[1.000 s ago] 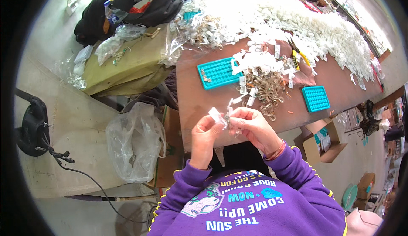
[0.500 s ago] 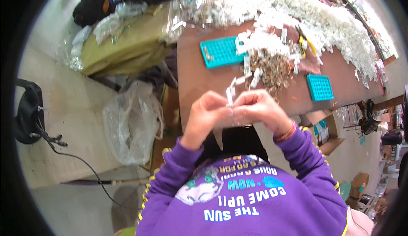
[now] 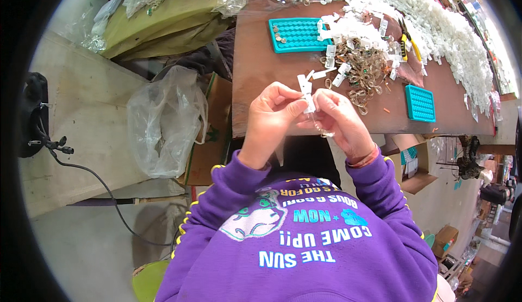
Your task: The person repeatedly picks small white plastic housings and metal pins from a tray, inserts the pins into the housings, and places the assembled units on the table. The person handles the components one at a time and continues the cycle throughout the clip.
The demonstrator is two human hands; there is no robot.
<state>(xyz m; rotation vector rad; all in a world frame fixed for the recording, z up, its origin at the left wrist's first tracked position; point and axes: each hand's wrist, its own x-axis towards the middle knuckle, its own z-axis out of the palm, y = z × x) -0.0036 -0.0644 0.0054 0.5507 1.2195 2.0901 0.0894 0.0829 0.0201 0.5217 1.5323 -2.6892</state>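
Note:
Over the near edge of the table, my left hand (image 3: 274,118) pinches a small white tag (image 3: 305,86) between thumb and fingers. My right hand (image 3: 343,121) meets it from the other side, its thumb and fingertips closed at the tag's lower end. A thin, light, looped strand (image 3: 324,134) hangs below the tag by my right fingers; its exact kind is too small to make out. Just beyond my hands lies a tangled heap of brownish looped strands (image 3: 359,65), many bearing white tags.
A teal ridged tray (image 3: 302,47) with a few small round pieces lies at far left, a smaller teal tray (image 3: 420,104) at right. Yellow-handled pliers (image 3: 404,46) rest beside the heap. White tags (image 3: 435,35) bank up along the far side. A clear plastic bag (image 3: 163,122) stands left.
The view has shifted, so the table sits higher in the picture. My fingers have spread a little around the tag, and the thin strand hanging beneath it now shows.

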